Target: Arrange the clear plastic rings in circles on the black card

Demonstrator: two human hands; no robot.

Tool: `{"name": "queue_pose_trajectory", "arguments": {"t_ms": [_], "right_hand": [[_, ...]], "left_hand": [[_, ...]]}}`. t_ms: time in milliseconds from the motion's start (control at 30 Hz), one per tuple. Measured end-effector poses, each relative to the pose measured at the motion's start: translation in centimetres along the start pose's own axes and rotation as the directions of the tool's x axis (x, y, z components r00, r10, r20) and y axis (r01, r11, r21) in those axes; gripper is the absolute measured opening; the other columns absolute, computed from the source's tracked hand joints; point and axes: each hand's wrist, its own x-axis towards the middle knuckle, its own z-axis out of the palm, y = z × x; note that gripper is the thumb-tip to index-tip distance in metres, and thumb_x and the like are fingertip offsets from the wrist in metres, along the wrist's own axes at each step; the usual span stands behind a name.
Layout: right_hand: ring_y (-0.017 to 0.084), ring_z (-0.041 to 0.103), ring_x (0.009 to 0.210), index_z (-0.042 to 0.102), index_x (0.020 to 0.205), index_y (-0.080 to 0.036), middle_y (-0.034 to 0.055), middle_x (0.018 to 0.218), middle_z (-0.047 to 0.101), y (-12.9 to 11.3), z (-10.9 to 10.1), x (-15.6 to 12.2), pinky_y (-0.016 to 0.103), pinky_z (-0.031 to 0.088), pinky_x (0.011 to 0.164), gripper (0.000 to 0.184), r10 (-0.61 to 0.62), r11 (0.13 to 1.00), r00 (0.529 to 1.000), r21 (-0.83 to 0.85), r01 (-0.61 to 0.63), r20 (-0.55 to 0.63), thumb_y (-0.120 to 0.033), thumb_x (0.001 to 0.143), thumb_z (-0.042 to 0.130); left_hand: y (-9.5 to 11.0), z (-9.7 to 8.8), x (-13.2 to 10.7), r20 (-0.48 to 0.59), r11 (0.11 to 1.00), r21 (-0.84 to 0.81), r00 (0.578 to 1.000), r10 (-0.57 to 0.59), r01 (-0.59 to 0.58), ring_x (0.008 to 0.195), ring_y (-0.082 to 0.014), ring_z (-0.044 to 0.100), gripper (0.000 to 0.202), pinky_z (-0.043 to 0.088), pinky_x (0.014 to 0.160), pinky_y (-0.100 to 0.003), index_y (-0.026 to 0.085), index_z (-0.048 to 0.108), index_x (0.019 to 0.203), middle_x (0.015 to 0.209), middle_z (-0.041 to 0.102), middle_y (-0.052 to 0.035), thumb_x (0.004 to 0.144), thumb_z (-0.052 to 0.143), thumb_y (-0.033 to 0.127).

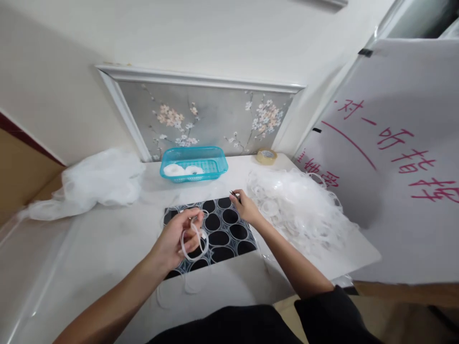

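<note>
Above a black mat with large oval shapes point(219, 237), my left hand point(181, 235) is closed on several translucent white rings point(194, 255), which hang from its fingers. My right hand point(246, 206) grips a small dark tool with two thin points point(234, 196), which looks like tweezers, over the mat's far right corner. To the right of that hand spreads a large heap of translucent rings point(297, 205). A few loose ring-like strands point(193, 285) lie on the table at the mat's near edge.
Behind the mat stands a turquoise plastic basket point(215, 177) with white rolled rings in it. A roll of tape point(266, 156) lies at the back right. A white plastic bag point(103, 179) sits at the left. The whiteboard point(394, 119) with red writing borders the right side.
</note>
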Motion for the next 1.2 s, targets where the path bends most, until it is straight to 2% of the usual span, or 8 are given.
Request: {"name": "queue_pose_trajectory", "arguments": {"t_ms": [167, 333, 433, 633, 767, 933, 1067, 1200], "right_hand": [[0.022, 0.060, 0.102, 0.052, 0.127, -0.012, 0.0178, 0.116, 0.061, 1.4, 1.3, 6.2, 0.027, 0.039, 0.084, 0.035, -0.007, 0.967, 0.999, -0.253, 0.020, 0.052, -0.026, 0.097, 0.040], [0.026, 0.059, 0.106, 0.049, 0.130, -0.007, 0.0228, 0.114, 0.059, 3.1, 1.6, 11.5, 0.032, 0.039, 0.088, 0.038, 0.079, 0.917, 0.997, -0.393, -0.073, -0.001, -0.018, 0.096, 0.037], [0.026, 0.059, 0.105, 0.045, 0.135, -0.008, 0.0210, 0.115, 0.058, 4.2, 2.2, 13.4, 0.031, 0.040, 0.087, 0.041, 0.085, 0.902, 0.996, -0.424, -0.085, -0.020, -0.017, 0.095, 0.037], [0.023, 0.058, 0.104, 0.048, 0.134, -0.012, 0.0180, 0.123, 0.052, 5.5, 3.2, 15.0, 0.027, 0.038, 0.090, 0.040, 0.063, 0.895, 0.996, -0.439, -0.082, -0.058, -0.020, 0.096, 0.036], [0.024, 0.054, 0.108, 0.050, 0.133, -0.015, 0.0166, 0.120, 0.054, 5.8, 3.2, 15.5, 0.029, 0.037, 0.090, 0.039, 0.057, 0.893, 0.996, -0.443, -0.082, -0.069, -0.022, 0.096, 0.038], [0.026, 0.050, 0.109, 0.056, 0.127, -0.015, 0.0176, 0.121, 0.053, 5.8, 2.9, 15.8, 0.032, 0.037, 0.089, 0.037, 0.079, 0.895, 0.992, -0.433, -0.112, -0.094, -0.025, 0.096, 0.038], [0.027, 0.050, 0.109, 0.059, 0.123, -0.017, 0.0165, 0.121, 0.054, 5.5, 2.8, 16.0, 0.035, 0.038, 0.088, 0.035, 0.093, 0.908, 0.990, -0.399, -0.128, -0.105, -0.026, 0.095, 0.040], [0.030, 0.049, 0.112, 0.056, 0.125, -0.015, 0.0186, 0.124, 0.053, 4.9, 2.3, 15.5, 0.039, 0.039, 0.088, 0.036, 0.098, 0.931, 0.985, -0.336, -0.140, -0.141, -0.028, 0.093, 0.043]], "left_hand": [[-0.1, -3.4, -1.3, 0.064, 0.815, 0.576, 0.997, 0.037, -0.067, 0.039, -0.0081, 0.031, 0.037, 0.027, 0.040, -0.018, 0.018, 0.056, 0.092, 0.054, 0.031, 0.0083, 0.091, 0.041, 0.053], [0.6, -5.7, -2.6, 0.074, 0.221, 0.968, 0.978, 0.193, -0.117, 0.060, -0.0164, 0.050, 0.036, 0.033, 0.057, -0.026, 0.021, 0.053, 0.081, 0.065, 0.051, 0.0012, 0.097, 0.030, 0.043], [1.3, -7.0, -1.6, 0.050, 0.008, 0.998, 0.949, 0.310, -0.055, 0.053, -0.0163, 0.046, 0.033, 0.029, 0.056, -0.027, 0.021, 0.054, 0.089, 0.058, 0.046, 0.0026, 0.097, 0.026, 0.036], [4.5, -10.1, 3.7, 0.304, 0.018, 0.933, 0.815, 0.494, -0.359, 0.061, -0.0120, 0.047, 0.028, 0.038, 0.063, -0.024, 0.022, 0.053, 0.111, 0.067, 0.044, 0.0049, 0.084, 0.047, 0.027], [7.1, -10.8, 9.4, 0.358, 0.168, 0.820, 0.719, 0.595, -0.547, 0.067, -0.0094, 0.048, 0.044, 0.042, 0.070, -0.023, 0.023, 0.047, 0.122, 0.078, 0.043, 0.0038, 0.079, 0.053, 0.021], [11.0, -11.0, 17.2, 0.295, 0.246, 0.825, 0.759, 0.581, -0.509, 0.060, -0.0049, 0.049, 0.084, 0.042, 0.059, -0.021, 0.027, 0.021, 0.143, 0.105, 0.045, -0.0038, 0.069, 0.059, 0.015], [13.5, -10.7, 21.5, 0.331, 0.152, 0.874, 0.794, 0.510, -0.462, 0.060, -0.0059, 0.049, 0.089, 0.041, 0.058, -0.020, 0.024, 0.020, 0.146, 0.109, 0.051, -0.0056, 0.067, 0.058, 0.010], [12.8, -10.6, 23.6, 0.406, -0.003, 0.902, 0.848, 0.341, -0.431, 0.066, -0.0100, 0.053, 0.081, 0.041, 0.063, -0.021, 0.021, 0.036, 0.141, 0.103, 0.059, -0.0033, 0.063, 0.054, 0.005]]}}
